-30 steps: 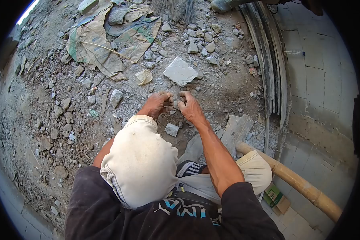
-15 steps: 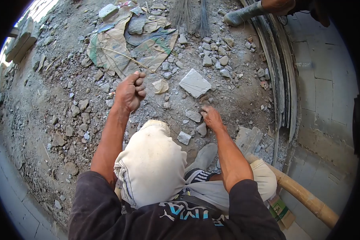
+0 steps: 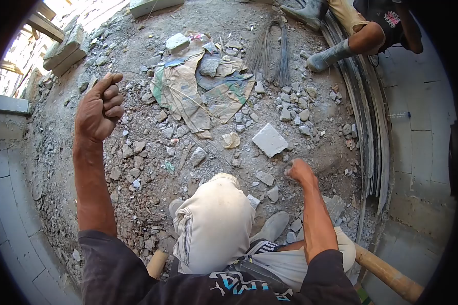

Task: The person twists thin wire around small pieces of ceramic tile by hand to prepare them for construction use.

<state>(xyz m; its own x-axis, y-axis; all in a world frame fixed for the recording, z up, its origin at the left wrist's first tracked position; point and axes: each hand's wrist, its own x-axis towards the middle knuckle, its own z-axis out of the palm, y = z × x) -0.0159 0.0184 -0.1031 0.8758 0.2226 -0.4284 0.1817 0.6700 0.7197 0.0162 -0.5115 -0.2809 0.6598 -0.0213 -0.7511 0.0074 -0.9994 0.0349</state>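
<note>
My left hand [image 3: 101, 108] is raised at the left above the rubble, its fingers closed in a fist. A thin dark wire [image 3: 136, 74] runs off to the right from its fingertips. My right hand [image 3: 301, 172] is low over the ground at right of centre, fingers pinched together; what is in them is too small to make out. Just beyond the right hand lies a pale square block [image 3: 269, 140], with a grey stone [image 3: 264, 178] to its left. Another thin line of wire crosses the gravel between the hands, faint against the ground.
Torn sacking [image 3: 180, 94] with stones on it lies ahead, beside a bundle of wires [image 3: 282, 56]. A co-worker's boot [image 3: 331, 56] stands at upper right, near stacked long strips [image 3: 364, 107]. A bamboo pole [image 3: 392, 277] is at lower right, block walls on both sides.
My left hand has swung out to the left and up, away from the right hand, which stays low near the pale block. The view has shifted, showing more of the co-worker.
</note>
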